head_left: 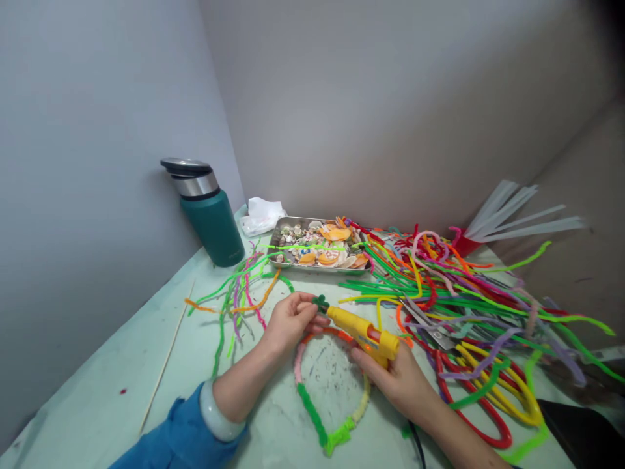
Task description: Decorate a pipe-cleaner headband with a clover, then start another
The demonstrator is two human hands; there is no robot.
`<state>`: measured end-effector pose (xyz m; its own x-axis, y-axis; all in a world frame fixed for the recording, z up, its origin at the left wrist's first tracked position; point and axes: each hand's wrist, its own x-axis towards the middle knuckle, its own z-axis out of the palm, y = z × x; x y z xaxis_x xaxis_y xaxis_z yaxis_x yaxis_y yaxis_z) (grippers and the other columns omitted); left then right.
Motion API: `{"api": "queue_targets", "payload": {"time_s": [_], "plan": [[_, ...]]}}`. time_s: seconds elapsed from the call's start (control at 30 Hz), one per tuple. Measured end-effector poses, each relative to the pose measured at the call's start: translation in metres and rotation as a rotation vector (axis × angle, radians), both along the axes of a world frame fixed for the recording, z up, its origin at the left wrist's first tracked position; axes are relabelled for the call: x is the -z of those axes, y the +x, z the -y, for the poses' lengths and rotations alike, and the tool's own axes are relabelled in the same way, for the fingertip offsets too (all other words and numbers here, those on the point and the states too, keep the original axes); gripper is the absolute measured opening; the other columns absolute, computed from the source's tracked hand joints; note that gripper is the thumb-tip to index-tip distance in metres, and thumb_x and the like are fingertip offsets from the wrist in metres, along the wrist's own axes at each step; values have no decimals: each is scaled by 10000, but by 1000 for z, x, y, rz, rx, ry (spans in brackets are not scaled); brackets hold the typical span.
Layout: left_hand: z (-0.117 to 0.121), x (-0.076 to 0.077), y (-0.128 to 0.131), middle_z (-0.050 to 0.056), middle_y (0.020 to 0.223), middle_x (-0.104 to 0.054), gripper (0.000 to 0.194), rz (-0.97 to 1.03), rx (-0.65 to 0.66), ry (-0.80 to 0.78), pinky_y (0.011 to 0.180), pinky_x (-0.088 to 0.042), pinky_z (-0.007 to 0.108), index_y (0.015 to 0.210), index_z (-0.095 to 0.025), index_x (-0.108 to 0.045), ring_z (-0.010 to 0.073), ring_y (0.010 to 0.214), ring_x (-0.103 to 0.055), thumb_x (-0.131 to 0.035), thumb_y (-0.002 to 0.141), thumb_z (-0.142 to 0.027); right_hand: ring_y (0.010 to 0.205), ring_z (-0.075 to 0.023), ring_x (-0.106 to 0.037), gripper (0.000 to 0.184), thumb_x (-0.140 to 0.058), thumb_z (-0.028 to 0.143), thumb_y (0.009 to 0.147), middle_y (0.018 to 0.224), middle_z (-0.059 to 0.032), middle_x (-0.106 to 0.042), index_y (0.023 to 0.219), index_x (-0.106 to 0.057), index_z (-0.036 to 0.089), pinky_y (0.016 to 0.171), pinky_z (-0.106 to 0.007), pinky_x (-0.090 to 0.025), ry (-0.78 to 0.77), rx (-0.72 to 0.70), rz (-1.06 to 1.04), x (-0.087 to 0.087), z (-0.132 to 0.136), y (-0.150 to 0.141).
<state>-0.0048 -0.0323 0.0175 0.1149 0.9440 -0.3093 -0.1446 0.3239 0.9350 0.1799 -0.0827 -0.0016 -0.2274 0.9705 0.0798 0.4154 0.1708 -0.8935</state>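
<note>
A pale green table (92, 397) is seen in a corner between grey walls. Its right side is covered by a tangled heap of fuzzy craft stems (471, 301) in many colours. At the back left, a teal bottle (212, 225) is placed upright, topped by a dark, silvery lid. Between bottle and heap, a metal tray (319, 268) is filled with shells (334, 232), and a bright green stem is laid across it. In front, a ring (311, 412) of green, pink, orange and yellow fuzzy stems is laid flat, its upper edge passing just below the left fingers. A yellow glue gun (359, 331) is gripped by the right hand (403, 378), the fingers wrapped around its handle and the nozzle pointed toward the left hand (288, 322). Scissors (432, 332) are partly buried in the heap, to the right of the glue gun. A small dark green piece (321, 303) is pinched at the tips of the left thumb and fingers, right by the nozzle; whether the two are touching cannot be told.
</note>
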Motion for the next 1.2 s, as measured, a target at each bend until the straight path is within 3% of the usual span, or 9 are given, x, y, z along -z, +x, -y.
{"api": "queue_targets", "payload": {"time_s": [0.33, 0.9, 1.1, 1.2], "plan": [[0, 0, 0, 7, 560, -625, 136, 4, -6, 14, 533, -508, 206, 897, -133, -480, 125, 539, -637, -543, 778, -147, 865, -237, -630, 355, -544, 309, 818, 845, -68, -692, 1115, -611, 127, 758, -311, -502, 18, 2, 11, -1, 0, -1], [0, 1, 0, 21, 563, -645, 161, 6, -25, 5, 506, -500, 209, 866, -139, -481, 131, 506, -634, -590, 756, -181, 820, -226, -630, 320, -558, 297, 804, 905, -69, -691, 1065, -639, 132, 714, -295, -507, 36, 36, 14, -1, 1, 0], [0, 1, 0, 25, 570, -648, 167, -6, -24, 3, 504, -496, 211, 883, -137, -478, 133, 505, -634, -580, 761, -188, 708, -200, -625, 301, -545, 306, 807, 796, -51, -685, 1019, -651, 120, 629, -267, -502, 8, 27, 7, -4, 2, -1], [0, 1, 0, 25, 567, -649, 187, -5, -27, 4, 506, -494, 213, 881, -137, -478, 138, 510, -636, -597, 750, -197, 744, -208, -629, 311, -549, 305, 804, 840, -57, -687, 1041, -642, 126, 654, -273, -502, 14, 29, 17, -4, 2, -1]]}}
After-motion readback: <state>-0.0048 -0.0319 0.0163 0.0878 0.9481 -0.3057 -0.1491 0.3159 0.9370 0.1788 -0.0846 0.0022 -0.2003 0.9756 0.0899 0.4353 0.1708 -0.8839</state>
